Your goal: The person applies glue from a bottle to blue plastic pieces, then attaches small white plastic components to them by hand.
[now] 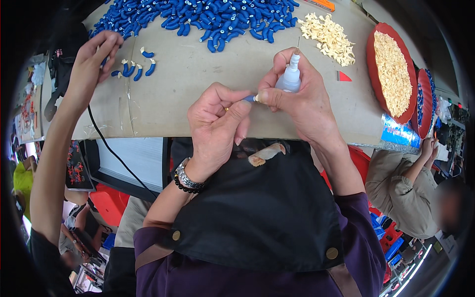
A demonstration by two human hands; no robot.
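Your left hand (216, 116) pinches a small blue piece (250, 98) over the table (168, 109); your right hand (308, 99) meets it at its pale tip (257, 98), clasping a white bottle (290, 79). Beyond lie a blue pile (222, 20) and, rightward, cream pieces (329, 39).

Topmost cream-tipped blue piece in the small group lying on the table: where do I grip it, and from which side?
Probably pinch its blue body, coming from the right: the cream tip points left, and the other tipped pieces lie below it.
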